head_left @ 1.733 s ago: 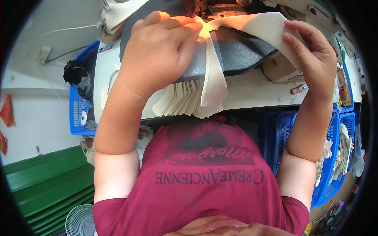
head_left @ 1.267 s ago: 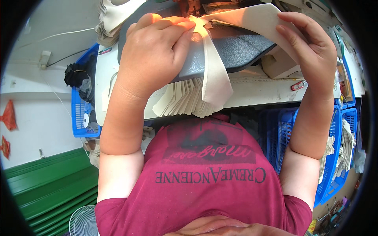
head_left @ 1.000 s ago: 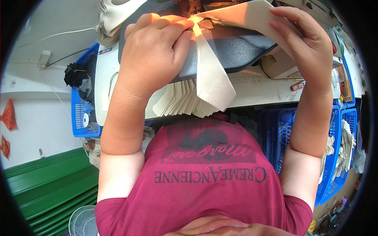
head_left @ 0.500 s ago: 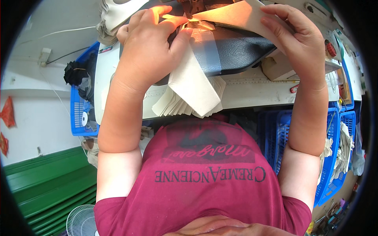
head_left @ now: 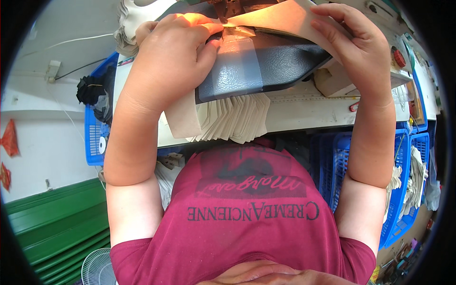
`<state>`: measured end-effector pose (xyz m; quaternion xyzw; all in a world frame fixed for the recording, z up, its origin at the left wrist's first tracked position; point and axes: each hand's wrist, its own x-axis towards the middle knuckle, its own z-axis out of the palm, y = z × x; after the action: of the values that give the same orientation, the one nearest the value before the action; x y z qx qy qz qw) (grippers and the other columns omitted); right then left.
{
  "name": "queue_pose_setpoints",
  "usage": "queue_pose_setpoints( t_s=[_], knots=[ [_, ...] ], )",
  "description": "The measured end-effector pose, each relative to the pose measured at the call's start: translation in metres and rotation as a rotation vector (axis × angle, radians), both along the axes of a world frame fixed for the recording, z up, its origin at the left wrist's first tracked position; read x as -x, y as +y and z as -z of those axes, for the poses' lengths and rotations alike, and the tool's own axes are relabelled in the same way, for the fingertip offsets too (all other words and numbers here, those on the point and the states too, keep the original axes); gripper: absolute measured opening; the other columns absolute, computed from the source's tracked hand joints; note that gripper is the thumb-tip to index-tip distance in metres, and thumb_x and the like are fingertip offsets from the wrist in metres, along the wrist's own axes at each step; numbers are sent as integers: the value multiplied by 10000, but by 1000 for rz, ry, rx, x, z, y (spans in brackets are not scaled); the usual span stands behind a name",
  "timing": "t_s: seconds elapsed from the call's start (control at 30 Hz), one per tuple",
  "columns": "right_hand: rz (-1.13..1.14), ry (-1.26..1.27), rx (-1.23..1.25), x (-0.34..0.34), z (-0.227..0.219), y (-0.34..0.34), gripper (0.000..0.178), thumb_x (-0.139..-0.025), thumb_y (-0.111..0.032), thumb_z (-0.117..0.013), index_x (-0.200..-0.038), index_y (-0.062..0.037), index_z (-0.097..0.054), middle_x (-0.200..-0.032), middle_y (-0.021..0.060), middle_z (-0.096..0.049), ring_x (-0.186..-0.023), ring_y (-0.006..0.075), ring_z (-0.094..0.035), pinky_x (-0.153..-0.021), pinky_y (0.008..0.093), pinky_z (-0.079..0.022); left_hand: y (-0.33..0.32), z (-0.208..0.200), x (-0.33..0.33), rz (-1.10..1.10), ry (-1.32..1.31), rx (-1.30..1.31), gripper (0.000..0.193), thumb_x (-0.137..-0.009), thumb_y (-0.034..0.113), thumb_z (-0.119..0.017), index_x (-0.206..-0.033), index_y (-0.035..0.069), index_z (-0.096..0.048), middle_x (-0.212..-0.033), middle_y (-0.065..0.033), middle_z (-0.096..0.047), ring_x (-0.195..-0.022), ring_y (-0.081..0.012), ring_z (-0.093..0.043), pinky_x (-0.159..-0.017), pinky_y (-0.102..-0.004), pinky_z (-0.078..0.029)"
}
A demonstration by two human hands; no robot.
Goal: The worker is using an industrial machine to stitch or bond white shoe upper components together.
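Under the lit metal head of what looks like a sewing machine point(head_left: 230, 10), a cream fabric strip point(head_left: 285, 18) arcs out to the right. My right hand point(head_left: 361, 45) pinches its outer end between thumb and fingers. My left hand point(head_left: 173, 61) is closed with its fingertips pressed at the strip's inner end, close under the machine head. Another cream piece point(head_left: 183, 118) hangs below my left wrist; its upper part is hidden behind the hand. A fanned stack of cream pieces point(head_left: 237, 116) lies below the dark padded machine bed point(head_left: 285, 59).
The white table point(head_left: 304, 113) carries a ruler strip along its front. A blue basket point(head_left: 100, 128) with dark cloth stands left, and blue baskets point(head_left: 401, 209) with cream pieces stand right. More cream pieces point(head_left: 128, 26) lie at the back left. A cardboard box point(head_left: 335, 83) sits beside the bed.
My left hand has shifted left and slightly down. The hanging cream piece swung left with it, uncovering more of the stack and the machine bed. My right hand barely moved.
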<state>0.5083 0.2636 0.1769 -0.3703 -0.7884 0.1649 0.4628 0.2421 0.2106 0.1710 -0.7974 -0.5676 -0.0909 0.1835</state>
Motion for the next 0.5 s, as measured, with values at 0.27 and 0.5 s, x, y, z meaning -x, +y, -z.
queue_pose_setpoints(
  t_s=[0.27, 0.5],
  knots=[
    [-190, 46, -82, -26, 34, 31, 202, -906, 1, -706, -1108, 5, -711, -1023, 21, -695, -957, 78, -638, -841, 210, -506, 3, 5, 5, 34, -62, 1, 300, -915, 190, -591, -1176, 140, -730, -1028, -89, -713, -973, -300, -617, -899, -433, -473],
    [-142, 26, -74, -25, 34, 26, 204, -909, 3, -705, -1114, 5, -709, -1005, 19, -693, -936, 76, -633, -836, 212, -510, -1, 2, 3, 50, -65, 2, 286, -911, 174, -599, -1160, 142, -736, -980, -98, -702, -975, -301, -620, -900, -425, -454]
  ],
)
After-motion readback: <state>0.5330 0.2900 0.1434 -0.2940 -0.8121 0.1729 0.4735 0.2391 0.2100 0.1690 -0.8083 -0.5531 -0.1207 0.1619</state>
